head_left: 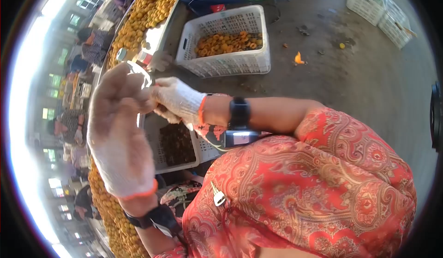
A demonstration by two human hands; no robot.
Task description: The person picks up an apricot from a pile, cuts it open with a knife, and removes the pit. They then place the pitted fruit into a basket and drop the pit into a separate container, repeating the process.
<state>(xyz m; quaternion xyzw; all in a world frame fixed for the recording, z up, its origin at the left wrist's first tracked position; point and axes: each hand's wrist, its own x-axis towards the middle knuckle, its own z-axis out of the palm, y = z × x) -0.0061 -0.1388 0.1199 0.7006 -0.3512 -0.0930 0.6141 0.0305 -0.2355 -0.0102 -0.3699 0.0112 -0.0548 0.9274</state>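
The gloved left hand (121, 131) and right hand (177, 99) meet near a crate (226, 67) of orange pieces (227, 44).

Red paisley top (295, 179), whitish gloves (184, 96) with orange cuffs (201, 109), orange-yellow fruit (152, 9), white crate (226, 67)

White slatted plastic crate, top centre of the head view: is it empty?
No, orange fruit pieces lie inside the crate.

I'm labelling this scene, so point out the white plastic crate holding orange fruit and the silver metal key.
White plastic crate holding orange fruit (230, 68): head view, outer side wall.
Silver metal key (219, 199): head view, its broad head.
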